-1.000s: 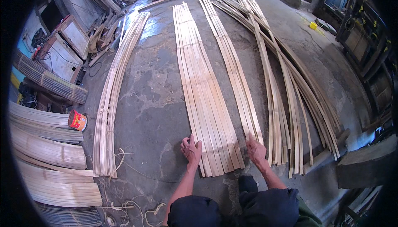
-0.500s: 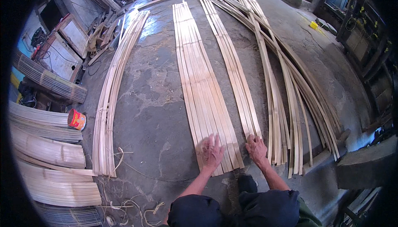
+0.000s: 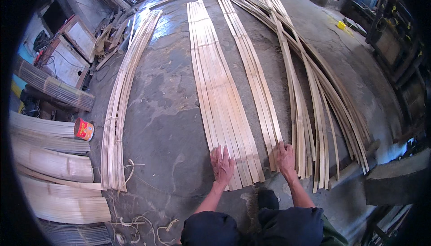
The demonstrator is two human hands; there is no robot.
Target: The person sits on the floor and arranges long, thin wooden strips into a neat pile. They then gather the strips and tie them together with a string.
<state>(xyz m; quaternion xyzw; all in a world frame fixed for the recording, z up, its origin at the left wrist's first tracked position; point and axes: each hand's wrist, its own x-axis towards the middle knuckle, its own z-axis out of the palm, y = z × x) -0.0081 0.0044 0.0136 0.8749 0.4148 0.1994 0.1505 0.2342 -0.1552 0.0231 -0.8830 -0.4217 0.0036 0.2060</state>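
Note:
A wide row of pale bamboo strips (image 3: 224,106) lies side by side on the floor in front of me. My left hand (image 3: 222,167) rests on the left edge of its near end, fingers stretched out and a little apart. To the right, across a narrow gap, runs a slimmer row of bamboo strips (image 3: 256,79). My right hand (image 3: 286,159) is at the right edge of that row, near its end, with bent fingers closed on the edge. Its fingertips are partly hidden, so how many strips it grips cannot be made out.
Loose bamboo strips (image 3: 310,75) lie crossed on the right. A long bundle (image 3: 119,106) is on the left, beside stacked slats (image 3: 63,205) and a red tin (image 3: 83,129). Thin fibre ties (image 3: 157,230) lie near my left knee. A concrete ledge (image 3: 395,174) stands at right.
My left hand has slid left from the wide row's middle to its left edge. My right hand has shifted slightly right, from on top of the slim row's end to its outer edge.

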